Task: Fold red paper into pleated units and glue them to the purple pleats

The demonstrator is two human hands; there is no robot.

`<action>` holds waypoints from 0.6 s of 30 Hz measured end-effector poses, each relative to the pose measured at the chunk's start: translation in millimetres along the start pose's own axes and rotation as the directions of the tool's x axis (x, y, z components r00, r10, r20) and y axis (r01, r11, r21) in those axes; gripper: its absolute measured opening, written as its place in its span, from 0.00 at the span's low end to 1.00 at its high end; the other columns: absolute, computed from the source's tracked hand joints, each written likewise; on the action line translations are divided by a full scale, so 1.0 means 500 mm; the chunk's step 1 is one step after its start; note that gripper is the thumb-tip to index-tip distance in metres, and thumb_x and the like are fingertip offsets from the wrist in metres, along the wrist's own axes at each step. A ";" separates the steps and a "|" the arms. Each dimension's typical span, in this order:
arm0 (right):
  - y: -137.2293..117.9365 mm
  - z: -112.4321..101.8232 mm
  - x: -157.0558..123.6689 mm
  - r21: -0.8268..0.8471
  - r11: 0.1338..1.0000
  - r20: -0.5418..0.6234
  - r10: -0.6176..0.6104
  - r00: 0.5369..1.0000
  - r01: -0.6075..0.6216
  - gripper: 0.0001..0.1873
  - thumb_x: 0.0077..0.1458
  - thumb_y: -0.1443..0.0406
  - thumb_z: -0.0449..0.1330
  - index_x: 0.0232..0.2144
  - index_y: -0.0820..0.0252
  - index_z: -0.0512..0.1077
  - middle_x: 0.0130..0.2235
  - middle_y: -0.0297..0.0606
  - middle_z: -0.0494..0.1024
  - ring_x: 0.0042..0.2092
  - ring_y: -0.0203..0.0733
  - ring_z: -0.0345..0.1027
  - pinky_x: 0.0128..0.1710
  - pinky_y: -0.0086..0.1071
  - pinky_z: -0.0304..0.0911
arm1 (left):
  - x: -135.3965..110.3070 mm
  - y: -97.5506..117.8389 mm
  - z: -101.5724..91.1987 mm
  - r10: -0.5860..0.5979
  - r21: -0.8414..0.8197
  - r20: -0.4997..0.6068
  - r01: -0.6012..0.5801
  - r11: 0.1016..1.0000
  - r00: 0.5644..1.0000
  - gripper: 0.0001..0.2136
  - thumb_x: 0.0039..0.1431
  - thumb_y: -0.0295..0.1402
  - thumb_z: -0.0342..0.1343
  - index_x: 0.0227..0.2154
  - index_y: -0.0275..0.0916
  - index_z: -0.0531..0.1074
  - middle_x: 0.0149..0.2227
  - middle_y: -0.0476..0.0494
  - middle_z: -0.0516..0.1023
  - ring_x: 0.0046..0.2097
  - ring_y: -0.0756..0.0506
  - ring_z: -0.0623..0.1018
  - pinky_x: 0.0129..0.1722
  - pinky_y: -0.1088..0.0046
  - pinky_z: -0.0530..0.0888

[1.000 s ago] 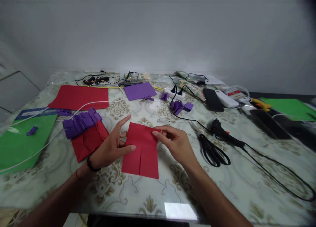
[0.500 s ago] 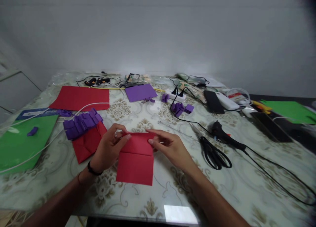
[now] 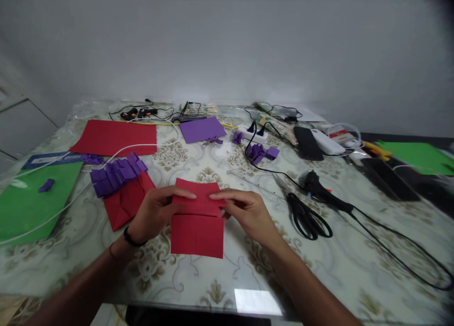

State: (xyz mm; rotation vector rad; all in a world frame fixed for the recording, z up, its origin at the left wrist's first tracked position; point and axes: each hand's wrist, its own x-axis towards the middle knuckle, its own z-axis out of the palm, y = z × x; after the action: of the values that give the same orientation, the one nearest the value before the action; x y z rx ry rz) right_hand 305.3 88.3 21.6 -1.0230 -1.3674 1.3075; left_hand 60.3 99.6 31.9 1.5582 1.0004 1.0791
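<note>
A red paper square (image 3: 197, 233) lies on the patterned table in front of me, with its far part folded over toward me. My left hand (image 3: 156, 213) pinches the folded flap at its left side, thumb on top. My right hand (image 3: 246, 211) pinches the same flap at its right side, fingertips meeting near the middle. Both hands are closed on the paper. A dark band sits on my left wrist.
Left of the hands lie a folded red piece (image 3: 124, 204) and pleated purple paper (image 3: 115, 174). Black scissors (image 3: 307, 217) and a black glue gun (image 3: 321, 193) with its cord lie to the right. Red (image 3: 113, 136), purple (image 3: 201, 128) and green (image 3: 24, 203) sheets, cables and a power strip (image 3: 251, 136) fill the back.
The red paper lay flat with visible slits a second ago. Its far edge has since been folded toward me, and both hands now pinch the fold along its top.
</note>
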 end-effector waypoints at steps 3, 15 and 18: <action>0.000 -0.007 -0.003 -0.043 0.998 -0.006 -0.045 0.999 0.045 0.12 0.56 0.66 0.64 0.38 0.50 0.88 0.39 0.38 0.87 0.31 0.36 0.74 0.29 0.28 0.70 | -0.002 -0.007 -0.008 -0.015 -0.057 0.049 0.018 0.998 0.999 0.08 0.60 0.31 0.64 0.38 0.41 0.88 0.34 0.43 0.87 0.29 0.47 0.78 0.26 0.76 0.72; -0.006 0.019 0.001 -0.147 0.982 -0.107 -0.134 0.985 0.118 0.07 0.57 0.59 0.72 0.37 0.53 0.86 0.41 0.41 0.83 0.40 0.44 0.75 0.31 0.31 0.68 | 0.000 0.012 0.021 -0.171 -0.195 -0.046 0.159 0.968 0.984 0.35 0.53 0.39 0.74 0.63 0.46 0.69 0.50 0.41 0.82 0.44 0.41 0.84 0.41 0.66 0.83; 0.000 0.024 -0.001 -0.138 0.980 -0.114 -0.159 0.981 0.143 0.08 0.58 0.58 0.71 0.39 0.53 0.84 0.44 0.43 0.81 0.43 0.45 0.76 0.31 0.31 0.70 | 0.005 0.006 0.031 -0.284 -0.301 -0.072 0.251 0.920 0.956 0.42 0.51 0.41 0.76 0.65 0.44 0.61 0.44 0.42 0.83 0.40 0.42 0.85 0.40 0.63 0.84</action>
State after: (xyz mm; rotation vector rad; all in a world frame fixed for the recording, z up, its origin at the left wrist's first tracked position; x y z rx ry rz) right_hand 293.8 85.4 21.7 -1.0482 -1.4196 1.0372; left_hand 76.2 97.5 33.1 1.0975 1.0461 1.0749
